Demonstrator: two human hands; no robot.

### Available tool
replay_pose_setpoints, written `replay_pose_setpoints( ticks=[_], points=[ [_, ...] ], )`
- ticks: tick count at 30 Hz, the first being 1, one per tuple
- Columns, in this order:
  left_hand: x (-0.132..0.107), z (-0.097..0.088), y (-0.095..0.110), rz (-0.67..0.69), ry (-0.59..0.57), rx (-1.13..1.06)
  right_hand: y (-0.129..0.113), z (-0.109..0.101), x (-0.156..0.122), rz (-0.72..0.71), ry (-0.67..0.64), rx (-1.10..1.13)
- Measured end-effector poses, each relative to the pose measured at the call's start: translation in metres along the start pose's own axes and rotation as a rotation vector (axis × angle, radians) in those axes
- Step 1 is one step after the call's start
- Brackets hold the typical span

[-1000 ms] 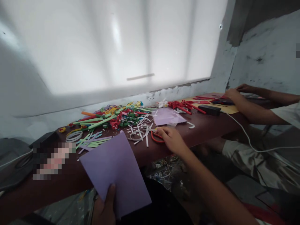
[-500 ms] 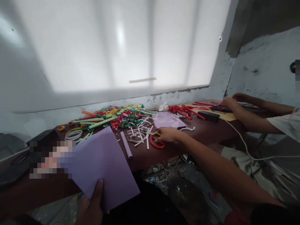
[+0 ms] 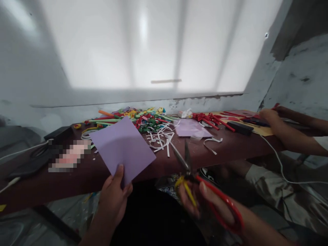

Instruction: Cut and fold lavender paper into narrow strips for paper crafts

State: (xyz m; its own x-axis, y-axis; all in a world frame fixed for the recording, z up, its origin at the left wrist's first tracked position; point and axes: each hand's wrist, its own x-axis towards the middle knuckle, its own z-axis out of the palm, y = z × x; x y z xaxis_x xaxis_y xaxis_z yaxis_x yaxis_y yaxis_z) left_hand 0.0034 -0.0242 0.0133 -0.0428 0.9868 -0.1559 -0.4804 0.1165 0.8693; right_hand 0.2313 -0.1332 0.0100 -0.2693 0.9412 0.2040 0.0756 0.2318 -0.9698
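My left hand (image 3: pixel 114 196) pinches the lower edge of a lilac paper sheet (image 3: pixel 122 147), thumb on top, and holds it up in front of the dark red table (image 3: pixel 230 147). My right hand (image 3: pixel 205 201) grips a pair of scissors (image 3: pixel 189 171) by its red and yellow handles, below the table's front edge. The blades are parted and point up toward the table, to the right of the sheet.
A heap of coloured paper strips and rolls (image 3: pixel 138 121) lies at the table's back, with white paper curls (image 3: pixel 160 140) and a second lilac sheet (image 3: pixel 191 128) beside it. Another person's arms (image 3: pixel 287 133) work at the far right near a black box (image 3: pixel 241 127) and a white cable (image 3: pixel 276 160).
My right hand lifted the scissors off the table and drew them back toward me, blades now parted. My left hand raised the lilac sheet higher and to the right.
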Motion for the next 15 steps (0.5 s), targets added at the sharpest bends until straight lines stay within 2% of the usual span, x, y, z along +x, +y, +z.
replay_pose_setpoints(
  ticks=[3,5,7,11,15],
  points=[
    [-0.001,0.001,0.001,0.011,-0.064,-0.036,0.027,0.044,-0.011,0.012,-0.114,0.159],
    [-0.002,-0.001,0.0,0.018,-0.099,-0.045,0.036,0.058,-0.012,-0.013,-0.118,0.267],
    [-0.002,-0.003,0.0,0.025,-0.119,-0.045,0.037,0.063,-0.009,-0.03,-0.118,0.329],
    [-0.004,-0.004,0.0,0.038,-0.123,-0.026,0.036,0.056,-0.005,0.023,-0.119,0.343],
    [-0.005,-0.002,-0.001,0.057,-0.103,-0.013,0.04,0.051,-0.004,0.031,-0.188,0.342]
  ],
)
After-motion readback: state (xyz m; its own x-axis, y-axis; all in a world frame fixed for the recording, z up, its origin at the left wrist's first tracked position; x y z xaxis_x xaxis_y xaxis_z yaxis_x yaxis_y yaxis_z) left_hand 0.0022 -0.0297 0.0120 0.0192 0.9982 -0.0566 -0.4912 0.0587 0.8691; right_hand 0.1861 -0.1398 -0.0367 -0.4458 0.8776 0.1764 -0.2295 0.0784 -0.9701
